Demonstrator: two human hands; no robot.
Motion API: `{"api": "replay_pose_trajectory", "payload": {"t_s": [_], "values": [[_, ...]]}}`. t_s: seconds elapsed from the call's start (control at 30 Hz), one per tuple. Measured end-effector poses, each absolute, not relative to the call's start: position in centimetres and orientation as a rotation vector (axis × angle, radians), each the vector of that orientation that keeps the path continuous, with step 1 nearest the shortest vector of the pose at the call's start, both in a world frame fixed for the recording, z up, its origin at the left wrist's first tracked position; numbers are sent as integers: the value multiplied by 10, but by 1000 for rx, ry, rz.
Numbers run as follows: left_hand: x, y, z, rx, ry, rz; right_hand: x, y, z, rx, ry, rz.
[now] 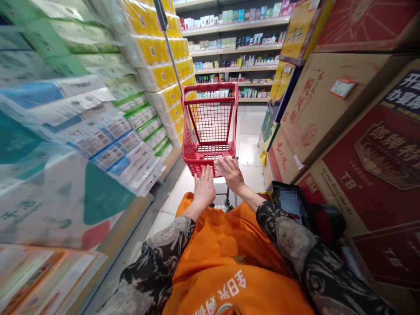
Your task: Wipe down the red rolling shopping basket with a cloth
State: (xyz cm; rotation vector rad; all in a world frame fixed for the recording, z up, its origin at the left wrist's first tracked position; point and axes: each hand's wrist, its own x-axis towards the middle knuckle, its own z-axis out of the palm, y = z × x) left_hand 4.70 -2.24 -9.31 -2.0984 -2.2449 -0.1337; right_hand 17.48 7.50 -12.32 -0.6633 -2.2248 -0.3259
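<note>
A red wire shopping cart (210,118) stands straight ahead of me, seen from behind and above. My right hand (231,174) curls over its rear handle (226,158), which is pale where the fingers wrap it. My left hand (204,187) presses against the rear of the cart just beside the right hand, its fingers pointing forward. The basket looks bare apart from its wire mesh. Both forearms come out of dark patterned sleeves (164,258), above an orange apron (226,258) with white lettering.
Stacked wrapped tissue packs (147,74) tower along the left. Printed cardboard cartons (328,105) line the right. A dark tablet (288,201) sits beside my right arm. Shelves of bottles and boxes (232,48) stand at the aisle's far end, past a tiled floor (249,148).
</note>
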Motion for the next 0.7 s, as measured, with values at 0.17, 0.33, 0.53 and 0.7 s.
{"api": "replay_pose_trajectory", "payload": {"t_s": [0.17,0.33,0.53,0.7], "values": [[45,-25,-97,-2121,-2218,-38,177,66,-164,-605,-2386,-278],[43,-21,-99,-2020,-2252,-108,171,66,-137,-607,-2277,-247],[31,-17,-90,-1860,-2312,-169,145,72,-117,-538,-2385,-185],[17,-26,-92,-1882,-2319,-90,141,59,-150,-555,-2513,-140]]}}
